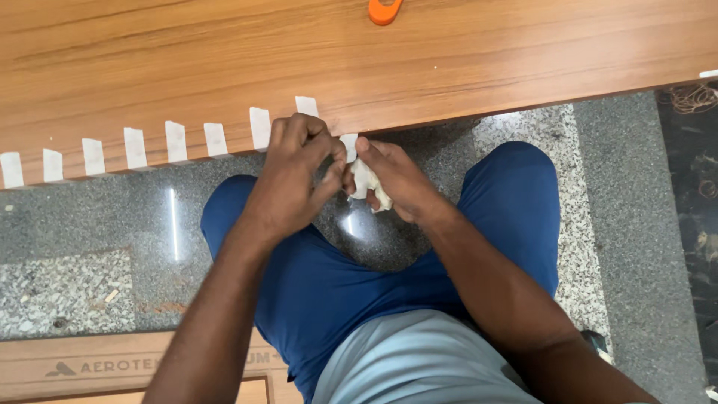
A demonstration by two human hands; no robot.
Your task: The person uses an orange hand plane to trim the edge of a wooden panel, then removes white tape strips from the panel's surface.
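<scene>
The person sits at the edge of a wooden tabletop (pixel 449 60), knees apart over a speckled stone floor (pixel 90 217). Just below that edge, both hands meet over the lap. The left hand (pixel 295 172) is curled, its fingertips pinched together on a white strip of tape (pixel 349 144) right at the edge. The right hand (pixel 396 179) is closed around a small white wad (pixel 368 187), touching the left. Along the edge, to the left of the hands, a row of white tape pieces (pixel 134 147) hangs, evenly spaced. At the tabletop's far side lies an orange object (pixel 384 10), partly out of view.
</scene>
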